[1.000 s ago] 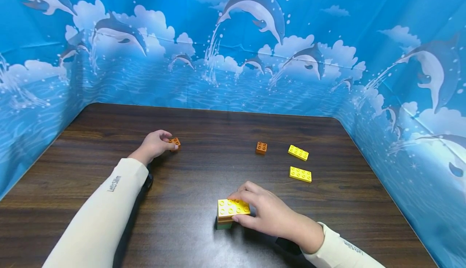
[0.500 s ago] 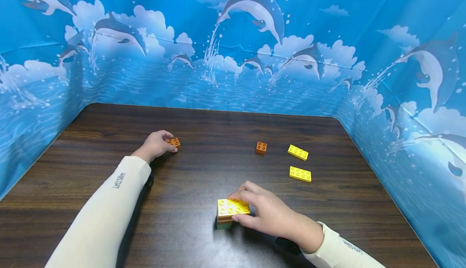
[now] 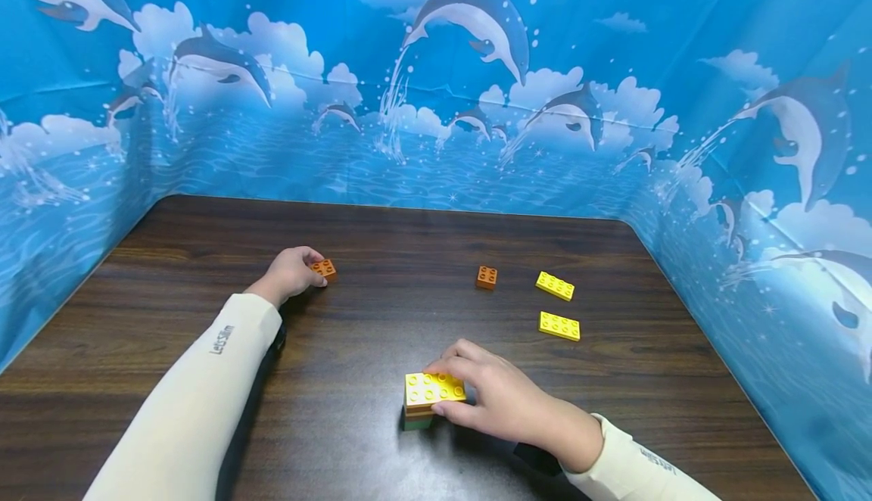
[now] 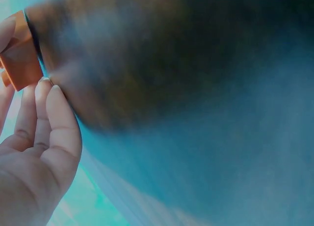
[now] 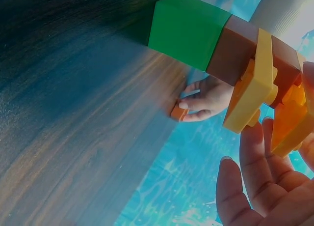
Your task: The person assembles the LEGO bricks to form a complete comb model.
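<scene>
At the far left of the table, my left hand [image 3: 289, 272] pinches a small orange-brown toy brick [image 3: 326, 268] between thumb and fingers. The left wrist view shows the same brick [image 4: 24, 64] at the fingertips. My right hand [image 3: 500, 395] grips the upper right end of a brick stack near the table's front. Its top is a yellow studded brick [image 3: 422, 386]. From the side, in the right wrist view, a green block [image 5: 189, 32] forms the base. Above it come a brown brick [image 5: 233, 49], a thin yellow brick [image 5: 252, 91], another brown one and the top yellow piece.
A loose orange-brown brick [image 3: 487, 278] lies right of centre on the dark wooden table [image 3: 327, 425]. Two yellow bricks, one farther back [image 3: 555, 286] and one nearer [image 3: 559, 326], lie to its right. A blue dolphin-print curtain [image 3: 306, 153] encloses the back and sides.
My left thumb has slid slightly toward the near left side of the orange-brown brick, uncovering more of it. The right hand and the stack keep their place.
</scene>
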`<action>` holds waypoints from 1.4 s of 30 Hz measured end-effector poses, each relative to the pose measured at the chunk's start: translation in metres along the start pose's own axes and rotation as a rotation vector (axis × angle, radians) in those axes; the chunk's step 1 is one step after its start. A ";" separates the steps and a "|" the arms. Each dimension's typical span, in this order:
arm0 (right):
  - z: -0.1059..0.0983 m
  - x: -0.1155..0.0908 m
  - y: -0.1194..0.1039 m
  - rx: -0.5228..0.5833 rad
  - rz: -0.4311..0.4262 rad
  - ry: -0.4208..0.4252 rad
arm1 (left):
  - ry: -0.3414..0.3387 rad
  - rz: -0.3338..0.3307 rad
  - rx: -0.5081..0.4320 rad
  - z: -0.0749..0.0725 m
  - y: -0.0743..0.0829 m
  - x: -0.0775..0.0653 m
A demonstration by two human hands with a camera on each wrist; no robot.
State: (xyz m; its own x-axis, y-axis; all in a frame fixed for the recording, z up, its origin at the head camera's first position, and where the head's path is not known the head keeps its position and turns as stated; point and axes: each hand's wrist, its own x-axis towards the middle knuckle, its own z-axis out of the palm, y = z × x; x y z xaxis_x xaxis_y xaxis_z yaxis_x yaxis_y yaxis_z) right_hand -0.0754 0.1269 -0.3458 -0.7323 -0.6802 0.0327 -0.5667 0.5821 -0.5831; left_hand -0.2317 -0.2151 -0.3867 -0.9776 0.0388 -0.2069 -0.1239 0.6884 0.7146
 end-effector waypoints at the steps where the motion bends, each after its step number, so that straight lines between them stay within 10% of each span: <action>1: 0.000 0.000 0.000 0.001 0.000 -0.002 | -0.002 0.001 -0.003 0.000 0.000 0.000; 42: -0.001 0.001 0.001 -0.023 -0.015 0.000 | 0.160 0.250 -0.072 -0.015 0.060 -0.056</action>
State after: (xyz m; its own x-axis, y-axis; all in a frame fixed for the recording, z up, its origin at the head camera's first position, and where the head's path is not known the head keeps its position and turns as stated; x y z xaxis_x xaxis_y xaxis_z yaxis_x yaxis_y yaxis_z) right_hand -0.0773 0.1277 -0.3457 -0.7237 -0.6888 0.0413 -0.5861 0.5819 -0.5638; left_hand -0.1871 -0.1867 -0.3227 -0.9930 0.0817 0.0851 0.1175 0.6183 0.7771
